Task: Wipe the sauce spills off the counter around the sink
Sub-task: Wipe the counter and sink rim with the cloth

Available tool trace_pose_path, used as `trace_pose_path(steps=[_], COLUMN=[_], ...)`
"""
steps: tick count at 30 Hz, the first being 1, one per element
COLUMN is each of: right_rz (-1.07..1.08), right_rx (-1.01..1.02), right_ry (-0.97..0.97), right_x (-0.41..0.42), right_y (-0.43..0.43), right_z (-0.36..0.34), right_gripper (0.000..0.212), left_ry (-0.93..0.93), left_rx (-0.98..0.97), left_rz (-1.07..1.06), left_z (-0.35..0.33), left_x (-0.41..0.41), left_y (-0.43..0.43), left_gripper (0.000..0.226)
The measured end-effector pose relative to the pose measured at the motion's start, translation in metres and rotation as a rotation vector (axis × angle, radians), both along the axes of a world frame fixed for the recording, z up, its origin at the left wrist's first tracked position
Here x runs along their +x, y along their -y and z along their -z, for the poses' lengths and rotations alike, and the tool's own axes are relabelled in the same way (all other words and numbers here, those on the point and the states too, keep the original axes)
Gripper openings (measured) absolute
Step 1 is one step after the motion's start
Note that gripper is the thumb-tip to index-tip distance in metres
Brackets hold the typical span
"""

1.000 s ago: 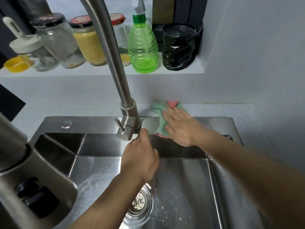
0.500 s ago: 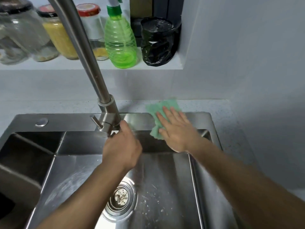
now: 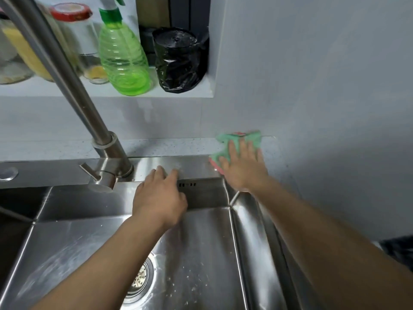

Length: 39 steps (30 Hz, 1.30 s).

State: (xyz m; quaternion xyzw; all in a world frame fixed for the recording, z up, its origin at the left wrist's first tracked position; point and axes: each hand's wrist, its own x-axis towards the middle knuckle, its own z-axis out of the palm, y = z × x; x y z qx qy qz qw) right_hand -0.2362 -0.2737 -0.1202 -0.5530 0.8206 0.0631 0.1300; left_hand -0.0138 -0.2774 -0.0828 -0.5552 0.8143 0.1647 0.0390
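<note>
My right hand (image 3: 242,165) lies flat, fingers spread, pressing a green cloth with a pink edge (image 3: 253,137) onto the speckled grey counter (image 3: 169,147) at the sink's back right corner, against the wall. My left hand (image 3: 159,194) rests on the steel sink's back rim (image 3: 192,164), fingers curled over the edge, just right of the faucet base (image 3: 111,162). It holds nothing. No sauce spill is visible on the counter strip.
The tall steel faucet neck (image 3: 55,70) slants up to the left. A wall niche above holds glass jars (image 3: 73,36), a green spray bottle (image 3: 121,57) and a black bag-wrapped thing (image 3: 178,61). The basin has a drain strainer (image 3: 139,280) and water drops.
My right hand has slid the cloth to the right along the back ledge into the corner. My left hand has shifted from the faucet base onto the sink rim. The view has panned right.
</note>
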Motion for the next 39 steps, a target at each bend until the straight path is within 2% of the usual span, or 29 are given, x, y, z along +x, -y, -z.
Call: trace_pose_path(steps=[2, 7, 15, 18, 22, 26, 28, 33, 36, 39], right_rz=[0.180, 0.244, 0.216, 0.210, 0.149, 0.153, 0.175, 0.259, 0.332, 0.427], right_rx=[0.038, 0.020, 0.007, -0.012, -0.030, -0.064, -0.079, -0.112, -0.130, -0.193], right_ry=[-0.045, -0.051, -0.058, -0.065, -0.031, -0.031, -0.007, 0.049, 0.062, 0.111], right_x=[-0.037, -0.042, -0.015, -0.025, -0.048, -0.041, -0.024, 0.025, 0.059, 0.093], right_y=[-0.014, 0.002, -0.090, -0.056, -0.009, -0.060, -0.104, -0.205, -0.262, -0.316], right_z=[-0.003, 0.002, -0.005, -0.003, 0.001, 0.004, 0.002, 0.001, 0.004, 0.001], right_gripper=[0.077, 0.075, 0.075, 0.077, 0.089, 0.069, 0.068, 0.075, 0.071, 0.065], left_ry=[0.033, 0.134, 0.139, 0.132, 0.128, 0.131, 0.116, -0.101, -0.278, -0.395], left_rx=[0.030, 0.100, 0.097, 0.102, 0.068, 0.049, 0.037, 0.000, 0.228, 0.420], left_rz=[0.007, 0.021, 0.043, 0.054, 0.076, 0.106, 0.096, 0.063, 0.039, 0.119], left_z=[-0.002, 0.005, 0.010, 0.010, 0.010, 0.014, 0.017, 0.006, -0.007, -0.015], left_x=[-0.004, -0.011, -0.008, -0.001, 0.007, 0.006, 0.005, 0.010, 0.017, 0.033], left_y=[0.001, 0.003, 0.002, 0.003, 0.006, 0.002, -0.003, -0.054, -0.114, -0.173], left_gripper=[0.052, 0.058, 0.063, 0.063, 0.061, 0.063, 0.065, 0.057, 0.046, 0.039])
